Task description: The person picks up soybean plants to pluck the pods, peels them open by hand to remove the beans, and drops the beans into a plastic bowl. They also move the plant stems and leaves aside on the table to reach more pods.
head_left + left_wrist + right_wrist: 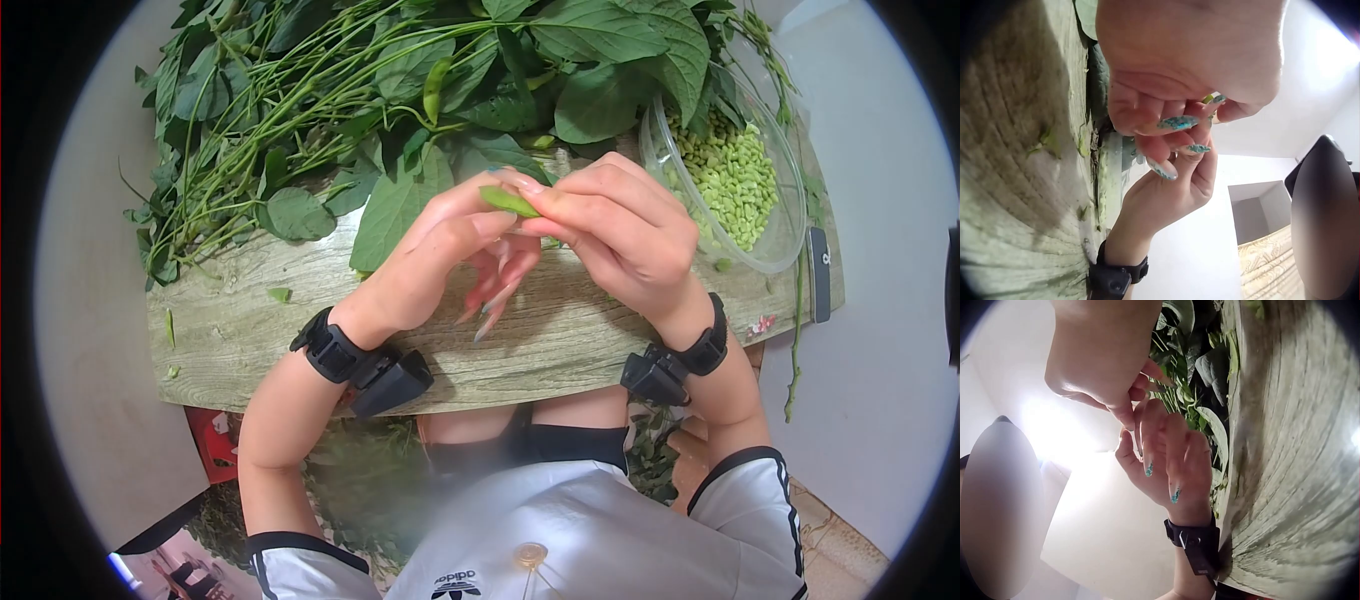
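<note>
A green bean pod (508, 201) is pinched between both hands above the wooden table, in the middle of the head view. My left hand (437, 252) grips the pod's left end between thumb and forefinger, its other fingers hanging loosely below. From the other side my right hand (628, 222) pinches the right end with thumb and curled fingers. In the left wrist view a sliver of the pod (1208, 99) peeks out by the fingertips; the left hand's palm hides the rest. The right wrist view shows both hands meeting at their fingertips, with the pod hidden.
Leafy bean stalks (330, 100) heap across the back of the table (250, 330). A clear plastic tub (790, 245) holding shelled green beans (740, 185) stands at the right. Pod scraps (279, 294) lie at the left. A dark flat object (820, 275) sits by the right edge.
</note>
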